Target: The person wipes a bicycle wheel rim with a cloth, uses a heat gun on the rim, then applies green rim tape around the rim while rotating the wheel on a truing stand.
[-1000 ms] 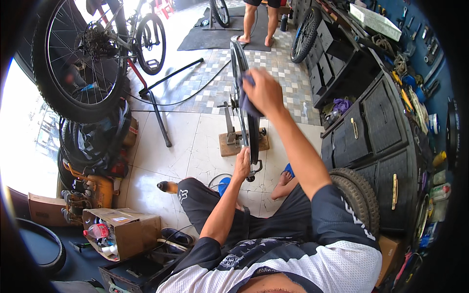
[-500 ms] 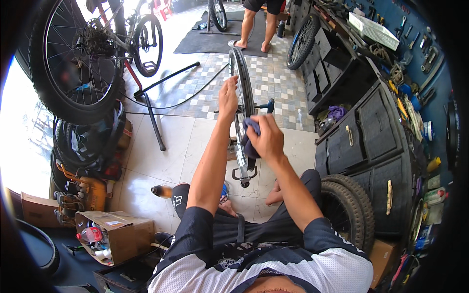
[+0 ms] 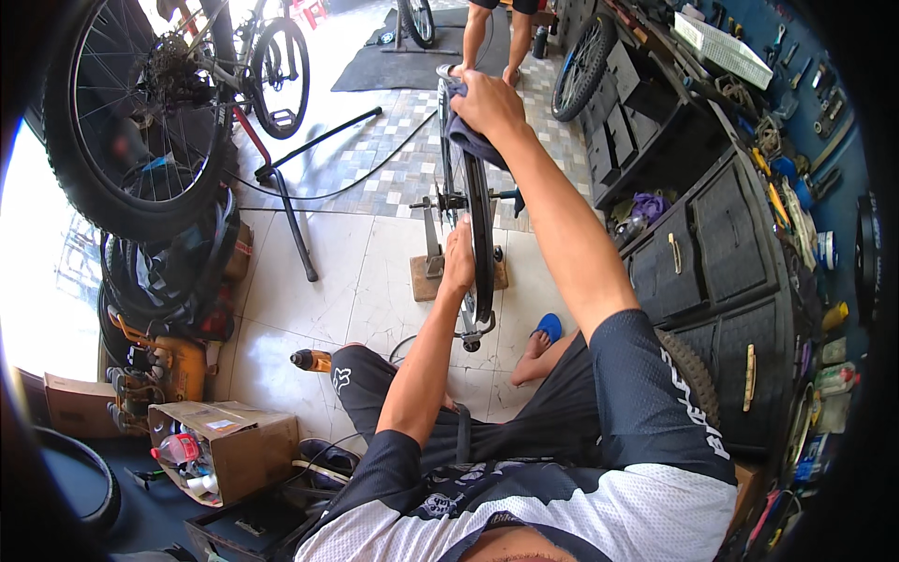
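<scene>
A bicycle wheel rim (image 3: 481, 248) stands upright in front of me, edge-on, in a truing stand (image 3: 432, 245) with a wooden base block (image 3: 424, 285). My right hand (image 3: 492, 103) reaches to the far top of the wheel, closed on a dark purple-grey cloth (image 3: 476, 145) that lies against the rim. My left hand (image 3: 459, 257) rests along the left side of the wheel at its near part, fingers stretched out and together; its thumb is hidden. A blue-handled part (image 3: 513, 198) sticks out on the right of the stand.
A bicycle (image 3: 220, 70) hangs at the left above a black-and-red stand (image 3: 287, 217). An orange bottle (image 3: 311, 360) lies by my left knee. An open cardboard box (image 3: 253, 451) holds bottles. Dark drawers (image 3: 729, 229) line the right side. Another person's legs (image 3: 475, 37) show at the back.
My right hand has moved with the cloth from the near part of the rim to its far top. My left hand has slid down along the wheel toward me.
</scene>
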`<state>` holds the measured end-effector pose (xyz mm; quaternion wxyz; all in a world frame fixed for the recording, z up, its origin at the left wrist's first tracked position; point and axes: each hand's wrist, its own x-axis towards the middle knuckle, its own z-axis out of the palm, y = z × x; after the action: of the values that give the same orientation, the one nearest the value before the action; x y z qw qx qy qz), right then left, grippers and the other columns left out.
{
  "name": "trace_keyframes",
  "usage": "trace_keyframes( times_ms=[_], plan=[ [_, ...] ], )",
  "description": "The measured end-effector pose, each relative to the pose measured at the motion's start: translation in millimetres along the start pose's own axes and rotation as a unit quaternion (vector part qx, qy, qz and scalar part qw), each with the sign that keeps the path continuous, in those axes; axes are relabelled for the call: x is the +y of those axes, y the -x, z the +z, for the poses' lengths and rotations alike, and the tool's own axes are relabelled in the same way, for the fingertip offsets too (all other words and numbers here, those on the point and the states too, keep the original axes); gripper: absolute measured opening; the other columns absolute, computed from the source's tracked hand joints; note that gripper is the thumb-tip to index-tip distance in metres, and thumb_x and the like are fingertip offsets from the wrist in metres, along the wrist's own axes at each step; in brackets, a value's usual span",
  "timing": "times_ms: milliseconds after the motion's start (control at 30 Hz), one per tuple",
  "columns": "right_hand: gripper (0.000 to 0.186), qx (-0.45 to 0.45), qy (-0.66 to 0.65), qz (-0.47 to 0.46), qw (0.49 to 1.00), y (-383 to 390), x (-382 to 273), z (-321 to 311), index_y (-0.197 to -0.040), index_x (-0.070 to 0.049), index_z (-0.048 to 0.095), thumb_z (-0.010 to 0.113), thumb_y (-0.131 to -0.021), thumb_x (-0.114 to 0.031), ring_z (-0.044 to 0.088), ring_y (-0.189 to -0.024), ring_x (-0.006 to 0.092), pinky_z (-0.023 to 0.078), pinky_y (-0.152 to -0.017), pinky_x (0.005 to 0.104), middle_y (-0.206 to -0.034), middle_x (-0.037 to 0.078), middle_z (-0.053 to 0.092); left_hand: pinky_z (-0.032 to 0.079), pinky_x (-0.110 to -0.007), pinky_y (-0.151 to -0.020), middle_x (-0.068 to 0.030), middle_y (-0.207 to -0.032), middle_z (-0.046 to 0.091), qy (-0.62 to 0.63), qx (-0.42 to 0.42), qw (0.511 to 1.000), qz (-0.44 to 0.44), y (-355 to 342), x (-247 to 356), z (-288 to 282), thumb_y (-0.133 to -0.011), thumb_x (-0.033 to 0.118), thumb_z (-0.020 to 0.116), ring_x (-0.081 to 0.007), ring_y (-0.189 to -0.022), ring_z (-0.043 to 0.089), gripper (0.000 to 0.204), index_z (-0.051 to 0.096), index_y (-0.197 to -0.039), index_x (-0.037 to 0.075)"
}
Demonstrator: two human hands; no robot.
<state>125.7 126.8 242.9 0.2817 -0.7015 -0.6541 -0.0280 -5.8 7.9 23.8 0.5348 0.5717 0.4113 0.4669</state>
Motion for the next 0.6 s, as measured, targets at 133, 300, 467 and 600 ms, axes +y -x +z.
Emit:
trace_keyframes(
  times_ms=[133,300,467,600],
  plan=[
    [0.046,-0.003,-0.026,0.033,0.999,16,-12,6,-0.137,-0.014,0.066,0.067,-0.094,-0.033,0.074,-0.104,0.0421,0.058,-0.089,0.0538,-0.111,0.022,0.077,0.05,-0.031,-0.08,-0.0033,-0.096,0.07,0.104,-0.017,0.994,-0.004,-33,13,-9,-0.116,0.041,0.04,-0.0124,-0.083,0.061,0.051,0.07,-0.106,0.001],
    [0.026,0.143,-0.112,-0.023,0.983,196,-11,27,-0.116,-0.016,0.066,0.072,-0.095,-0.029,0.072,-0.085,0.037,0.059,-0.066,0.0483,-0.101,0.012,0.067,0.049,-0.033,-0.064,-0.003,-0.084,0.066,0.066,0.016,0.997,-0.024,-78,48,-17,-0.114,0.052,0.044,-0.0142,-0.069,0.059,0.054,0.067,-0.095,0.006],
    [0.027,0.059,-0.158,-0.012,0.986,330,15,54,-0.106,-0.01,0.068,0.081,-0.082,-0.013,0.071,-0.084,0.0327,0.057,-0.067,0.0454,-0.095,0.01,0.066,0.044,-0.033,-0.052,-0.0019,-0.07,0.055,0.256,0.001,0.961,-0.106,-82,65,3,-0.114,0.05,0.041,-0.0139,-0.056,0.051,0.054,0.062,-0.085,0.01],
    [0.024,0.033,-0.141,-0.03,0.989,335,18,42,-0.103,-0.012,0.069,0.081,-0.083,-0.016,0.071,-0.081,0.0321,0.058,-0.065,0.0455,-0.091,0.008,0.065,0.045,-0.032,-0.053,-0.0036,-0.068,0.057,0.232,0.002,0.968,-0.093,-72,63,2,-0.115,0.05,0.036,-0.0149,-0.056,0.053,0.057,0.063,-0.084,0.01]
  ],
)
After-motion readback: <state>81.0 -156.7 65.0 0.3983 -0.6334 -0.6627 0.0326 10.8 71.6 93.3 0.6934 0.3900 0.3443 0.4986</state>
